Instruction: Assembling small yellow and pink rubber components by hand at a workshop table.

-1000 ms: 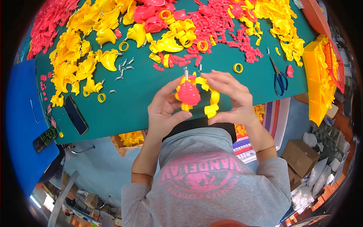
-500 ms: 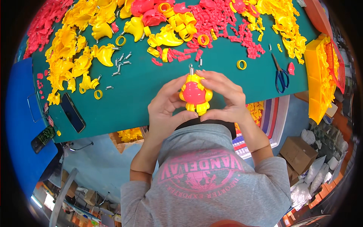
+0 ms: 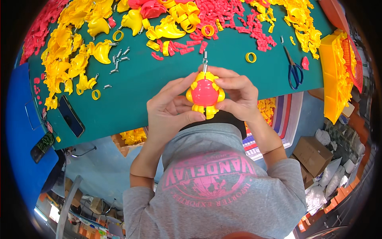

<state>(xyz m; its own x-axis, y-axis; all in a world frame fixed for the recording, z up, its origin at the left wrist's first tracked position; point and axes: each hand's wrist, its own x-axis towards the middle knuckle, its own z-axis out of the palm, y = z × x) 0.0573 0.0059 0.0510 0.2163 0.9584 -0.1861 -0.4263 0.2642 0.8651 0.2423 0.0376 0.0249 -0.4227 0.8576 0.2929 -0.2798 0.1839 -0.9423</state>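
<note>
Between my two hands, just over the table's near edge, is a small yellow plastic toy figure with a round pinkish-red middle. A short metal piece sticks up from its top. My left hand grips its left side, with the thumb at the lower part and the fingers curled behind. On the other side, my right hand pinches it with thumb and forefinger. Just beyond the toy a loose metal spring or pin lies on the green tabletop. The toy's back is hidden.
Yellow shell parts pile up at left. Red parts and yellow rings lie at the back. Several metal pieces, a phone, a single yellow ring and scissors rest nearer. A yellow bin stands at right.
The whole view has shifted slightly. The toy has turned a little, so its red middle faces up more squarely. My right fingers have shifted on its side; both hands still hold it.
</note>
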